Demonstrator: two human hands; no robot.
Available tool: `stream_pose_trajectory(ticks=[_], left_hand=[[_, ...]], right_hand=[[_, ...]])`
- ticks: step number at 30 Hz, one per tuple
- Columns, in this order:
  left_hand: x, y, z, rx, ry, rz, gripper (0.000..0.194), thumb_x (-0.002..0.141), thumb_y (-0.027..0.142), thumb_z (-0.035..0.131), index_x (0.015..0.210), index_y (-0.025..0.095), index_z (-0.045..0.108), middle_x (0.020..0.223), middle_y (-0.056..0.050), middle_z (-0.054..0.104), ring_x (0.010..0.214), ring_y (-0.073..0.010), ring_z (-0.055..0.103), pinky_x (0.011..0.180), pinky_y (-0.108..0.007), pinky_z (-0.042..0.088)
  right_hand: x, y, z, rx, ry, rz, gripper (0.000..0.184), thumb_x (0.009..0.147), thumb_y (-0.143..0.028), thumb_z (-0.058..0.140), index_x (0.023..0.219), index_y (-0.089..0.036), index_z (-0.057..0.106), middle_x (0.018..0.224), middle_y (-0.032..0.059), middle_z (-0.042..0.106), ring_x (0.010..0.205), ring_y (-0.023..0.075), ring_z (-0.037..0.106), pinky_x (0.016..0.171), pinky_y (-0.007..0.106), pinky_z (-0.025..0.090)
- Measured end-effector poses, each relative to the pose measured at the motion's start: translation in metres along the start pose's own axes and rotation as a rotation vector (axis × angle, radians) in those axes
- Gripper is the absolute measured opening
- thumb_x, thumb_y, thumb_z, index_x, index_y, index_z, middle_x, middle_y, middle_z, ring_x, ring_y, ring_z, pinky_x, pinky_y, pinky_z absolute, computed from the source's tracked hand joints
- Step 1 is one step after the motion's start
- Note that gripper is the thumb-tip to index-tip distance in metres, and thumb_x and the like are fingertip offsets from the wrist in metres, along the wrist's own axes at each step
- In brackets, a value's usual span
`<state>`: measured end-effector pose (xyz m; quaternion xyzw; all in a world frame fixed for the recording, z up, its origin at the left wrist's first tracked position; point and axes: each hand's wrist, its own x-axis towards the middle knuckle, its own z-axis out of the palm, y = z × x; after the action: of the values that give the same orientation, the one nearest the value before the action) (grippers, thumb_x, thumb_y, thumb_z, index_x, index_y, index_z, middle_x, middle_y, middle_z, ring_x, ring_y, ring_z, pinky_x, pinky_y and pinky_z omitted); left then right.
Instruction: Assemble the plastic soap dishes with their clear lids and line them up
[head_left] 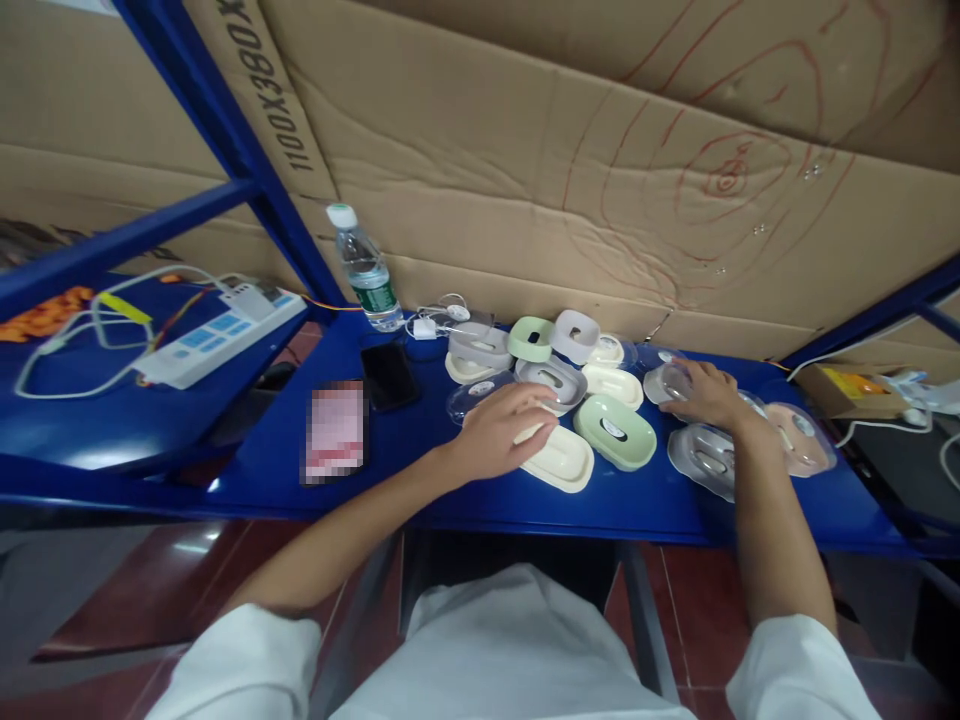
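My left hand (506, 432) reaches palm down over a cream soap dish tray (564, 465). Its fingers are loosely bent, with a gap between thumb and forefinger; whether they touch the tray is unclear. With bent fingers, my right hand (703, 392) grips a clear plastic cover (666, 383). Between the hands lies a green soap dish (615, 432) with a pale label inside. Behind it are a grey dish (551, 382), another cream tray (613, 387), a smaller green piece (530, 339) and a lilac piece (576, 337). A clear lid (701, 458) lies below my right hand.
A water bottle (367, 270) stands at the back left, near a black phone (388, 376) and a blurred pink item (334, 432). A pinkish dish (804, 442) lies at the right. Blue posts and cardboard (480, 150) border the table (480, 510). A power strip (217, 338) sits further left.
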<state>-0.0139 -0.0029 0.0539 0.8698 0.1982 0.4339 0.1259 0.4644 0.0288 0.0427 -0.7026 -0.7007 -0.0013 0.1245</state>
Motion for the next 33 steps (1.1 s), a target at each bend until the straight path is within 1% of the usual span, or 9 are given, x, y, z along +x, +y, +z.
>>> stream_pose_trajectory(ticks=[5, 8, 10, 13, 16, 20, 24, 29, 33], left_hand=[[0.025, -0.012, 0.011, -0.291, 0.09, -0.193, 0.023, 0.105, 0.031, 0.065, 0.126, 0.025, 0.069, 0.135, -0.011, 0.067, 0.126, -0.0246, 0.067, 0.109, -0.044, 0.056], [0.036, -0.018, 0.026, -0.412, 0.054, -0.283, 0.089, 0.092, 0.04, 0.083, 0.165, 0.033, 0.033, 0.169, -0.017, 0.04, 0.144, -0.0327, 0.057, 0.108, -0.047, 0.058], [0.04, -0.023, 0.033, -0.491, 0.024, -0.269, 0.118, 0.086, 0.044, 0.089, 0.171, 0.038, 0.007, 0.179, -0.019, 0.021, 0.153, -0.0379, 0.049, 0.112, -0.051, 0.056], [0.04, -0.031, 0.035, -0.562, 0.068, -0.241, 0.123, 0.088, 0.051, 0.086, 0.17, 0.041, -0.007, 0.178, -0.021, 0.022, 0.156, -0.0385, 0.045, 0.118, -0.058, 0.05], [0.036, -0.043, 0.028, -0.543, 0.201, -0.262, 0.114, 0.092, 0.058, 0.081, 0.167, 0.041, -0.003, 0.174, -0.02, 0.03, 0.154, -0.0355, 0.048, 0.119, -0.06, 0.048], [0.032, -0.064, 0.019, -0.533, 0.235, -0.306, 0.109, 0.088, 0.067, 0.081, 0.162, 0.039, 0.005, 0.163, -0.019, 0.044, 0.143, -0.0325, 0.059, 0.111, -0.055, 0.055], [0.028, -0.085, 0.014, -0.6, 0.176, -0.423, 0.11, 0.083, 0.076, 0.08, 0.16, 0.038, 0.012, 0.154, -0.016, 0.054, 0.134, -0.0313, 0.065, 0.106, -0.052, 0.059], [0.025, -0.102, 0.013, -0.62, 0.216, -0.546, 0.112, 0.08, 0.075, 0.083, 0.16, 0.034, 0.015, 0.147, -0.015, 0.059, 0.125, -0.0287, 0.069, 0.103, -0.051, 0.06], [0.024, -0.107, 0.018, -0.672, 0.272, -0.618, 0.117, 0.071, 0.07, 0.092, 0.156, 0.032, 0.021, 0.141, -0.014, 0.061, 0.119, -0.028, 0.071, 0.103, -0.052, 0.06]], right_hand=[[-0.002, -0.048, -0.04, 0.226, 0.181, -0.133, 0.098, 0.077, -0.075, 0.083, 0.154, -0.025, 0.051, 0.143, 0.0208, 0.062, 0.133, 0.0412, 0.062, 0.117, 0.056, 0.049], [-0.001, -0.12, -0.061, 0.355, 0.165, -0.347, 0.105, 0.078, -0.078, 0.082, 0.16, -0.027, 0.043, 0.156, 0.0165, 0.055, 0.14, 0.0391, 0.058, 0.122, 0.055, 0.047], [0.005, -0.172, -0.069, 0.446, 0.079, -0.459, 0.11, 0.077, -0.078, 0.084, 0.163, -0.028, 0.039, 0.16, 0.0154, 0.052, 0.145, 0.0394, 0.055, 0.124, 0.055, 0.046], [0.018, -0.231, -0.07, 0.533, -0.001, -0.595, 0.108, 0.081, -0.073, 0.084, 0.167, -0.034, 0.032, 0.163, 0.0102, 0.049, 0.149, 0.0374, 0.052, 0.124, 0.055, 0.047], [0.031, -0.263, -0.063, 0.551, -0.03, -0.66, 0.104, 0.084, -0.069, 0.083, 0.168, -0.036, 0.031, 0.164, 0.0083, 0.048, 0.15, 0.0366, 0.051, 0.126, 0.057, 0.045], [0.045, -0.269, -0.05, 0.598, -0.072, -0.655, 0.102, 0.087, -0.071, 0.08, 0.169, -0.033, 0.032, 0.165, 0.0094, 0.048, 0.151, 0.0367, 0.05, 0.127, 0.058, 0.043], [0.062, -0.244, -0.038, 0.655, -0.134, -0.596, 0.103, 0.086, -0.076, 0.078, 0.168, -0.031, 0.036, 0.166, 0.0101, 0.049, 0.152, 0.0362, 0.05, 0.126, 0.057, 0.044], [0.083, -0.21, -0.023, 0.636, -0.098, -0.482, 0.106, 0.087, -0.076, 0.077, 0.17, -0.026, 0.034, 0.17, 0.0122, 0.046, 0.154, 0.0351, 0.049, 0.128, 0.055, 0.041], [0.09, -0.207, -0.013, 0.505, 0.001, -0.438, 0.112, 0.085, -0.07, 0.081, 0.171, -0.018, 0.032, 0.174, 0.0189, 0.038, 0.161, 0.0394, 0.037, 0.133, 0.059, 0.03]])
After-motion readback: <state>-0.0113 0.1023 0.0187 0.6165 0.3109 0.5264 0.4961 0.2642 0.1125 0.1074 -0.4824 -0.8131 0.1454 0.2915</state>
